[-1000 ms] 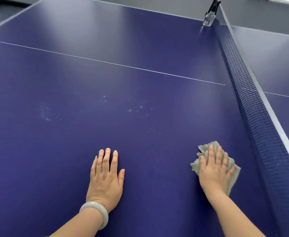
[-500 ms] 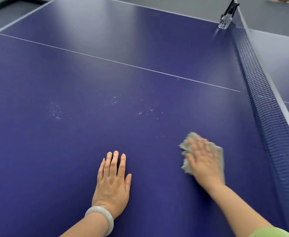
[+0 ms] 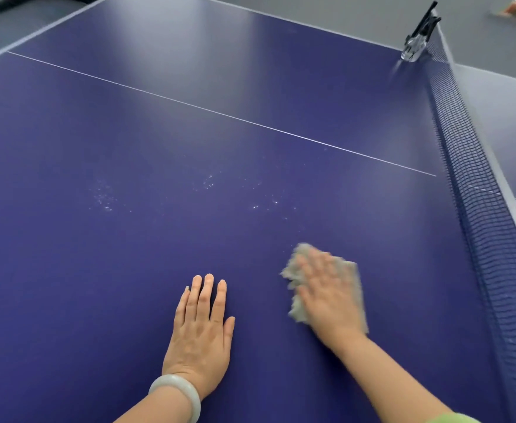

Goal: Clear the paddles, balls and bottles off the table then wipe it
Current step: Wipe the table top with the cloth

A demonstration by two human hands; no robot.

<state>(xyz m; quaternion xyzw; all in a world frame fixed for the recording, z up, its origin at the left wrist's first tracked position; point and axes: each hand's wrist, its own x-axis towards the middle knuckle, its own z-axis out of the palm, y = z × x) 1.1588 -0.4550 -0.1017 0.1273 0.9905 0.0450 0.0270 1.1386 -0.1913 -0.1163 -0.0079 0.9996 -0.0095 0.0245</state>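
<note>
— Leftward since a second ago: right hand (image 3: 327, 297) and cloth (image 3: 349, 270), both blurred.
— Fingers?
— Spread flat on the grey, crumpled cloth, pressing it to the table (image 3: 159, 132). Left hand (image 3: 200, 328) lies flat beside it, fingers straight. White specks (image 3: 104, 198) lie beyond.

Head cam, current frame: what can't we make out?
All head view.
Right hand and cloth: motion blur; finger pose and cloth folds unreadable.
Cloth beneath the palm: hidden by that hand.
White specks on the table: too small to tell droplets from dust.
Net clamp: far, small, detail lost.
Table's near edge: cut off by the frame bottom.
</note>
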